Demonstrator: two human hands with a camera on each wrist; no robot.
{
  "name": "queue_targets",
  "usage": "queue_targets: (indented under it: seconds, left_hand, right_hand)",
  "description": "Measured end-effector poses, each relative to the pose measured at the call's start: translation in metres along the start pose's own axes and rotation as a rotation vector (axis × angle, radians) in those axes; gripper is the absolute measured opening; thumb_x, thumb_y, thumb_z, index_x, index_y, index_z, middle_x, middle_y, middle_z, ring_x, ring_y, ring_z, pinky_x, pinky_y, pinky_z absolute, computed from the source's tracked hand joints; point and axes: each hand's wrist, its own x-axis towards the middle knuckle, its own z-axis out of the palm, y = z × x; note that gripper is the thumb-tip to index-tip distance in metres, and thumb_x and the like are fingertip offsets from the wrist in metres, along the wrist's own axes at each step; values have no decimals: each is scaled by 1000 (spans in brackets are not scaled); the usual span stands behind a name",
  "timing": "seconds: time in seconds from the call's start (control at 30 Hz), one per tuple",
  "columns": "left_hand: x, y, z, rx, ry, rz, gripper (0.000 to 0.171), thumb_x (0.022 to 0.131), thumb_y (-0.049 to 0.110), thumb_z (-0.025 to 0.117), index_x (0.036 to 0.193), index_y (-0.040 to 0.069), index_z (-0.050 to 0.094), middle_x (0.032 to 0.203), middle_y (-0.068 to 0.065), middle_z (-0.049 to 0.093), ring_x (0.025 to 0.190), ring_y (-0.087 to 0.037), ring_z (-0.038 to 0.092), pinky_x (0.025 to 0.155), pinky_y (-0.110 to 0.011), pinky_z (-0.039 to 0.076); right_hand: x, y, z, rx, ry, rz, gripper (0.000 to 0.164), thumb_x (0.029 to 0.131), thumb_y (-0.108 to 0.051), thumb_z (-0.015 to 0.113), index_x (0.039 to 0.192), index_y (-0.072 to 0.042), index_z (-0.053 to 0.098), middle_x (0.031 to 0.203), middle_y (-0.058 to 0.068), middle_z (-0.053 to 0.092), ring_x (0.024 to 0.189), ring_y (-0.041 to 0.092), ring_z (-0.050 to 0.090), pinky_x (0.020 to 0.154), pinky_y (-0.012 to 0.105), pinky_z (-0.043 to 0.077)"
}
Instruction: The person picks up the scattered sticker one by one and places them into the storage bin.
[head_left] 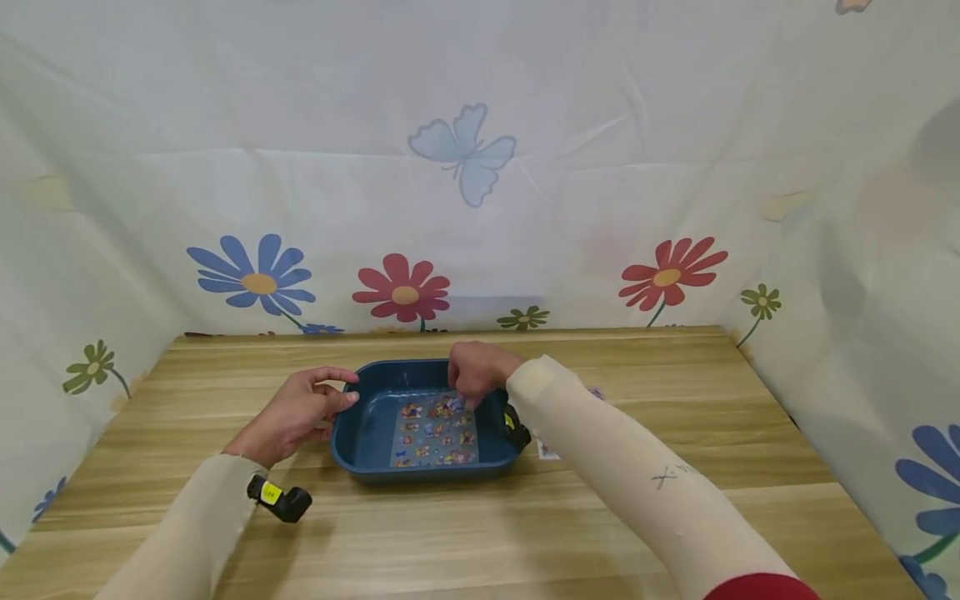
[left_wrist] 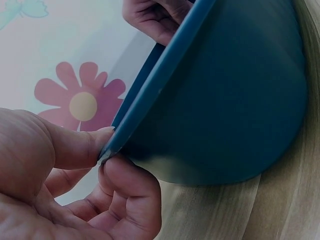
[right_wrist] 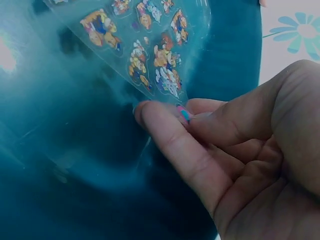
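Observation:
A clear sticker sheet [head_left: 435,442] printed with small colourful cartoon figures lies inside a dark blue rectangular tray [head_left: 360,477]. My right hand [head_left: 480,371] reaches over the tray's far right side. In the right wrist view, its thumb and forefinger pinch a corner of the sticker sheet [right_wrist: 150,45], and that corner is partly hidden by the fingers. At the tray's left end is my left hand [head_left: 303,410]. The left wrist view shows its thumb and curled fingers pinching the tray's rim [left_wrist: 145,95].
The tray stands on a wood-grain table [head_left: 435,542]. Right of it, partly hidden by my right forearm, lies a small printed sheet [head_left: 547,451]. A white curtain [head_left: 315,200] with flowers and a butterfly surrounds the table's back and sides.

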Motion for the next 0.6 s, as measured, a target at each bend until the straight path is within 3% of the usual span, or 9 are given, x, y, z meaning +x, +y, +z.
queue_targets:
  seconds: [0.2, 0.6]
  left_hand:
    - [2, -2, 0, -5, -9, 8, 50, 103, 19, 66, 149, 8, 49, 107, -7, 64, 85, -21, 58, 68, -32, 56]
    - [3, -2, 0, -9, -12, 9, 51, 103, 19, 66, 149, 8, 48, 104, -5, 65, 84, -21, 59, 69, -33, 56]
  right_hand:
    - [-1, 0, 2, -17, -2, 4, 23, 92, 0, 70, 111, -3, 81, 125, 11, 76, 116, 20, 73, 103, 37, 57]
    - [0, 1, 2, 27, 2, 35, 30, 91, 0, 64, 118, -2, 78, 119, 13, 77, 83, 12, 74, 91, 33, 61]
